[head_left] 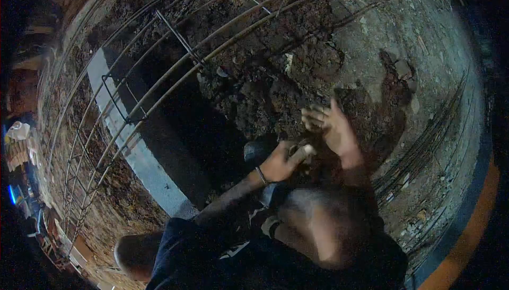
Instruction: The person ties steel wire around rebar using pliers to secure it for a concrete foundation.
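My left hand [282,161], with a band [261,175] at its wrist, is closed in front of my knees. Its thumb lies over the curled fingers; whatever they hold is dark and cannot be made out. Just up and to the right, my right hand [335,131] is raised with its palm turned toward the left hand and the thumb apart. The fingers look slightly blurred, and I see nothing in them. Below both hands is dark, loose soil [265,99]. A dark rounded shape, perhaps a shoe tip [259,151], shows beside the left hand.
A rebar cage [175,70] of long bars and square ties crosses the upper left. Beneath it runs a pale concrete edge [135,152] beside a deeply shadowed strip. Several thin rods [424,152] lie on the ground at the right. My bent knee [318,226] is close below.
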Tool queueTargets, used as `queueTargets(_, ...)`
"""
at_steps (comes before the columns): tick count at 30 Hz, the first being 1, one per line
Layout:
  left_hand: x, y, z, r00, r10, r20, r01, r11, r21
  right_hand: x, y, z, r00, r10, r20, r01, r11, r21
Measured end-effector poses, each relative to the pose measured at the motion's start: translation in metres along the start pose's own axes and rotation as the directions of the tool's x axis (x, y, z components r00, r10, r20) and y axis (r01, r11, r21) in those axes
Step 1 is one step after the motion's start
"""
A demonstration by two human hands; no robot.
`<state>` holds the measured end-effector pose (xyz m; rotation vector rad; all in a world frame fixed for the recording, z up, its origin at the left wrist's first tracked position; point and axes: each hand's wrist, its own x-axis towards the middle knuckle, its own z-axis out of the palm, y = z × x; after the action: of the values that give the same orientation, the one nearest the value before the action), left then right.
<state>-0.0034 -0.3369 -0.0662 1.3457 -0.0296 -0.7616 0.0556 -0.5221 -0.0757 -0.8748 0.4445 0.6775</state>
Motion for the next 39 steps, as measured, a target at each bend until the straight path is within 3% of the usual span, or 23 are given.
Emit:
queueTargets(3, -0.010, -0.008, -0.004, 0.996, 0.063, -0.063, -0.046, 0.967, 0.249, 0.032, 0.000, -0.014, 0.997, -0.046, -0.066, 0.056, 0.987, 0.152)
queueTargets(5, -0.002, -0.051, -0.006, 0.978, 0.197, -0.076, -0.170, 0.948, 0.268, 0.037, -0.019, 0.004, 0.934, -0.341, -0.109, 0.334, 0.940, -0.073)
queueTargets(6, -0.004, -0.037, -0.007, 0.991, 0.062, -0.117, -0.012, 0.924, 0.381, 0.039, -0.022, 0.024, 0.803, -0.520, -0.293, 0.420, 0.841, -0.342)
queueTargets(7, -0.005, -0.027, -0.009, 0.981, -0.073, -0.181, 0.152, 0.867, 0.475, 0.038, -0.024, 0.047, 0.820, -0.513, -0.254, 0.420, 0.841, -0.341)
queueTargets(9, 0.005, -0.056, 0.004, 0.951, 0.110, -0.288, 0.046, 0.874, 0.484, 0.040, -0.024, 0.083, 0.736, -0.643, -0.213, 0.532, 0.743, -0.405)
queueTargets(11, 0.012, -0.052, 0.015, 0.816, 0.359, -0.453, -0.159, 0.893, 0.420, 0.063, -0.007, 0.090, 0.503, -0.826, 0.255, 0.712, 0.228, -0.664)
queueTargets(13, 0.016, -0.047, 0.021, 0.903, 0.010, -0.429, 0.164, 0.916, 0.366, 0.073, 0.010, 0.102, 0.615, -0.652, 0.443, 0.660, 0.119, -0.741)
queueTargets(14, 0.024, -0.055, 0.013, 0.970, -0.068, -0.235, 0.108, 0.981, 0.163, 0.078, 0.017, 0.102, 0.608, -0.639, 0.472, 0.680, 0.111, -0.725)
queueTargets(15, 0.024, -0.065, 0.015, 0.964, -0.057, -0.259, 0.102, 0.981, 0.163, 0.084, 0.025, 0.100, 0.632, -0.558, 0.537, 0.709, 0.139, -0.691)
queueTargets(17, 0.016, -0.067, 0.015, 0.954, 0.115, -0.277, 0.064, 0.824, 0.563, 0.091, 0.034, 0.097, 0.639, -0.465, 0.613, 0.743, 0.168, -0.648)
queueTargets(18, 0.011, -0.071, 0.004, 0.934, 0.179, -0.308, -0.008, 0.875, 0.484, 0.092, 0.035, 0.093, 0.677, -0.449, 0.583, 0.715, 0.212, -0.667)
queueTargets(20, -0.017, -0.032, -0.023, 0.782, 0.379, -0.495, -0.016, 0.805, 0.592, 0.105, 0.047, 0.080, 0.735, -0.441, 0.516, 0.678, 0.447, -0.584)
queueTargets(23, -0.027, 0.022, -0.087, 0.321, 0.762, -0.562, 0.016, 0.589, 0.808, 0.095, 0.039, 0.094, 0.709, -0.388, 0.588, 0.704, 0.356, -0.614)
queueTargets(24, -0.032, 0.050, -0.104, 0.173, 0.830, -0.530, 0.037, 0.532, 0.846, 0.124, 0.068, 0.063, 0.856, -0.343, 0.388, 0.502, 0.733, -0.460)
queueTargets(26, -0.041, 0.098, -0.130, 0.109, 0.882, -0.458, 0.166, 0.438, 0.884, 0.148, 0.065, 0.073, 0.825, -0.388, 0.411, 0.541, 0.753, -0.374)
queueTargets(27, -0.042, 0.111, -0.146, 0.186, 0.893, -0.411, 0.207, 0.373, 0.904, 0.158, 0.062, 0.082, 0.797, -0.429, 0.424, 0.569, 0.769, -0.291)
queueTargets(28, -0.040, 0.125, -0.155, 0.227, 0.891, -0.394, 0.223, 0.346, 0.911, 0.143, 0.044, 0.106, 0.771, -0.463, 0.437, 0.630, 0.459, -0.626)
queueTargets(29, -0.035, 0.130, -0.161, 0.227, 0.894, -0.387, 0.225, 0.339, 0.914, 0.142, 0.038, 0.120, 0.767, -0.467, 0.439, 0.635, 0.460, -0.620)
queueTargets(31, -0.023, 0.136, -0.173, 0.437, 0.797, -0.416, -0.015, 0.469, 0.883, 0.141, 0.028, 0.145, 0.565, -0.610, 0.556, 0.692, -0.016, -0.722)
queueTargets(32, -0.008, 0.129, -0.179, 0.424, 0.724, -0.544, -0.359, 0.686, 0.633, 0.127, 0.014, 0.164, 0.847, -0.414, 0.333, 0.407, 0.103, -0.908)
queueTargets(36, -0.003, 0.129, -0.185, 0.405, 0.723, -0.559, -0.089, 0.640, 0.763, 0.174, 0.037, 0.152, 0.711, -0.489, 0.505, 0.675, 0.272, -0.686)
queueTargets(38, -0.006, 0.132, -0.183, 0.440, 0.672, -0.596, -0.104, 0.697, 0.709, 0.176, 0.040, 0.157, 0.888, -0.330, 0.319, 0.412, 0.879, -0.240)
queueTargets(39, -0.007, 0.132, -0.181, 0.472, 0.620, -0.626, -0.121, 0.749, 0.651, 0.172, 0.043, 0.157, 0.892, -0.321, 0.317, 0.404, 0.882, -0.244)
